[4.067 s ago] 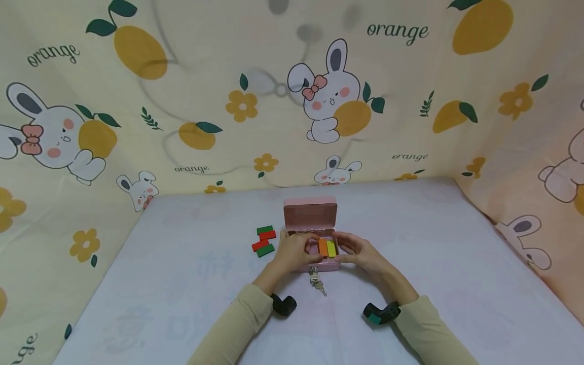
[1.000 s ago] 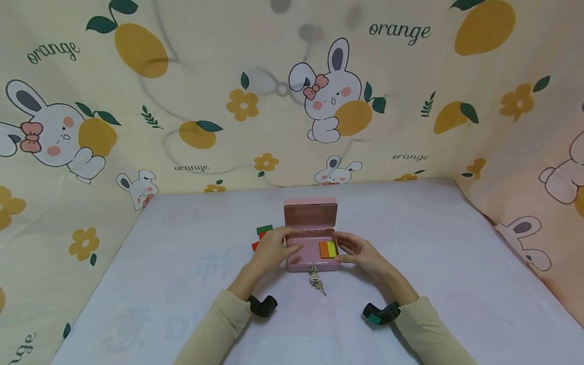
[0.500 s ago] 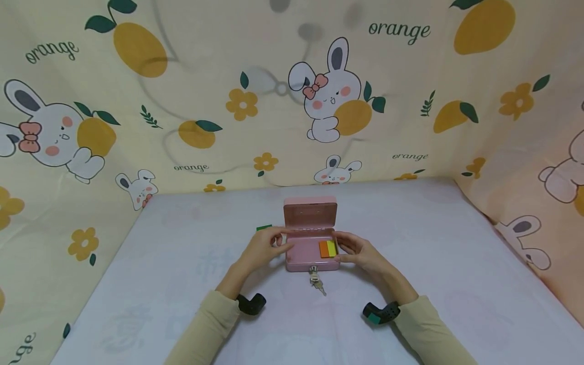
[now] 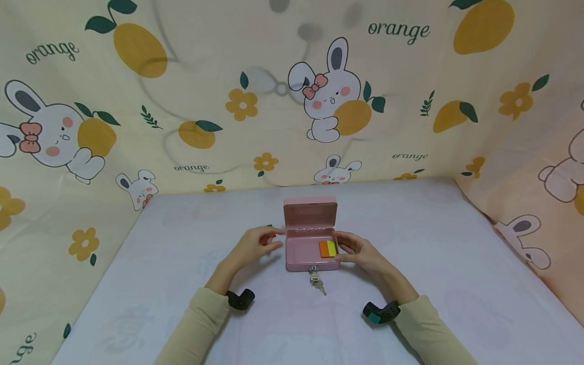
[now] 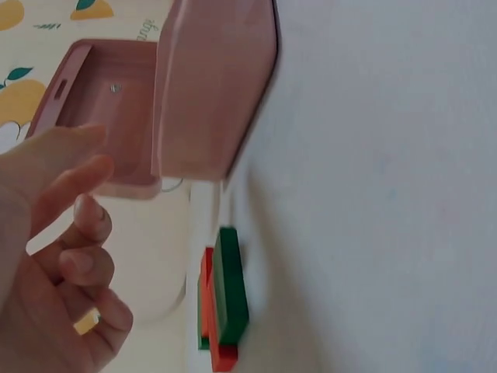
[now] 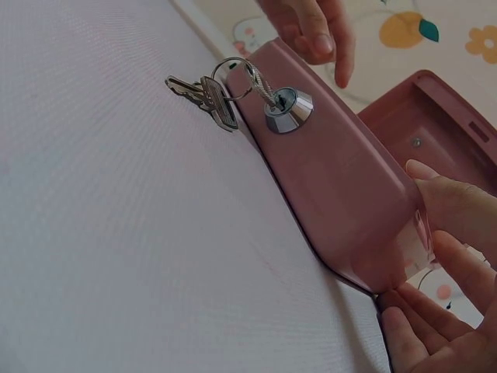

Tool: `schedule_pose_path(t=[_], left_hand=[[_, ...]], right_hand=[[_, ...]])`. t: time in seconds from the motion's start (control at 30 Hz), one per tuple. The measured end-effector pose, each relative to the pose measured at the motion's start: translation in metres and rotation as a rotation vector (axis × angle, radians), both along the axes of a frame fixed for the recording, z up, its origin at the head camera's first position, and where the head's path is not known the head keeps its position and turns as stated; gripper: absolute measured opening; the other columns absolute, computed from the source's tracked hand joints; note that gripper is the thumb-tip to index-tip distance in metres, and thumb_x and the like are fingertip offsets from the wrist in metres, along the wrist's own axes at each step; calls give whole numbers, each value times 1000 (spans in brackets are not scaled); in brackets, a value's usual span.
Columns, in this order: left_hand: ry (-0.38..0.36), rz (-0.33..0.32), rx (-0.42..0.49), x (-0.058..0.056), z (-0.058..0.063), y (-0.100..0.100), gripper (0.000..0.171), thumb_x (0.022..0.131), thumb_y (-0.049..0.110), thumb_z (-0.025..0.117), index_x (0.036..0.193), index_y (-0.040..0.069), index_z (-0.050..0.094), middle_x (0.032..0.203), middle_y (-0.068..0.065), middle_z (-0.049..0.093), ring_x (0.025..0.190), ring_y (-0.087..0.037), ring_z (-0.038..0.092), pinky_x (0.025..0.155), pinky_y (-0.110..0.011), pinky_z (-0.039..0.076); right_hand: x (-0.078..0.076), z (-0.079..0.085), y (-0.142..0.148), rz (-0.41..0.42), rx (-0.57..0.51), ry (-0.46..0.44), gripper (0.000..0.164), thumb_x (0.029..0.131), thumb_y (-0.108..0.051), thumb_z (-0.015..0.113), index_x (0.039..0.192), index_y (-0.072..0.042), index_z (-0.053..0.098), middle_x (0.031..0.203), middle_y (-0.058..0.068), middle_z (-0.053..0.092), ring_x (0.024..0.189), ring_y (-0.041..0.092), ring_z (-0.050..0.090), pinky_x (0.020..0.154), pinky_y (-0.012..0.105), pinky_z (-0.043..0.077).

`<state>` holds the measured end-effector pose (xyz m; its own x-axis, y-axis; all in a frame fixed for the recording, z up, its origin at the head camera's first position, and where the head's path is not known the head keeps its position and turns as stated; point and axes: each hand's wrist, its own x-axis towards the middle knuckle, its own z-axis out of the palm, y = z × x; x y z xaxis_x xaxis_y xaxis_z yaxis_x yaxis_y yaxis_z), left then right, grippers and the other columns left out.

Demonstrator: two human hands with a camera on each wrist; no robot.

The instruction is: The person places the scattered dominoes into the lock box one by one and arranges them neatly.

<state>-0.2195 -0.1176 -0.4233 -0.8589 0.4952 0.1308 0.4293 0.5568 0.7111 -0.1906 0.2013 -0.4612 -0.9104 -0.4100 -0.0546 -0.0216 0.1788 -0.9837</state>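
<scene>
A pink metal cash box (image 4: 300, 266) stands on the table with its lid (image 4: 310, 215) raised. Inside, at the right end, lie an orange block (image 4: 324, 249) and a yellow block (image 4: 331, 248), side by side. My right hand (image 4: 362, 253) holds the box's right end, thumb on its rim and fingers against the side. To the left of the box is my left hand (image 4: 253, 246), its fingers loosely bent around nothing. Green (image 5: 231, 287) and red blocks (image 5: 224, 357) lie on the table beyond it, mostly hidden in the head view.
Keys (image 4: 318, 284) on a ring hang from the lock (image 6: 289, 110) at the box's front. A white cloth (image 4: 182, 304) covers the table. Behind it rises a printed curtain (image 4: 201, 91) with rabbits and oranges.
My left hand has drawn out of the box to the left, over to the loose blocks. The orange and yellow blocks stay in the box, and my right hand keeps its place.
</scene>
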Motion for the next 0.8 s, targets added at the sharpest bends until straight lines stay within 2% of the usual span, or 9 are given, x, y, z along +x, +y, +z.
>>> schedule_pose_path(t=[0.23, 0.4, 0.53, 0.63, 0.8], left_hand=[[-33, -29, 3, -6, -6, -11, 32, 88, 19, 69, 116, 4, 67, 74, 2, 49, 69, -6, 43, 64, -18, 35], [-73, -57, -3, -11, -9, -20, 31, 88, 17, 69, 115, 3, 67, 75, 0, 51, 69, -5, 45, 63, -17, 36], [-114, -96, -24, -14, -10, -26, 31, 89, 17, 68, 116, 2, 66, 74, 0, 49, 68, -6, 44, 61, -17, 36], [-157, -124, -39, -15, -10, -31, 32, 89, 16, 67, 118, 2, 65, 75, 1, 47, 69, -7, 43, 61, -17, 35], [-202, -160, -67, -17, -9, -39, 34, 88, 15, 68, 120, 3, 63, 75, 0, 45, 70, -9, 43, 63, -18, 35]], right_hand=[[2, 0, 1, 6, -5, -4, 74, 86, -12, 71, 146, 6, 31, 154, 28, 28, 146, 44, 25, 113, 36, 30], [2, 0, 1, 11, -7, 5, 73, 86, -11, 70, 146, 7, 31, 154, 29, 28, 145, 45, 25, 113, 36, 30], [2, 0, 2, 15, -24, 15, 73, 86, -10, 70, 145, 7, 32, 153, 29, 29, 145, 44, 25, 112, 27, 33], [1, -1, 2, 11, -22, 19, 72, 86, -10, 70, 145, 7, 33, 154, 28, 30, 145, 44, 25, 112, 26, 34], [0, -1, 2, -5, 8, 1, 72, 85, -13, 71, 145, 3, 34, 155, 24, 30, 146, 43, 27, 113, 34, 29]])
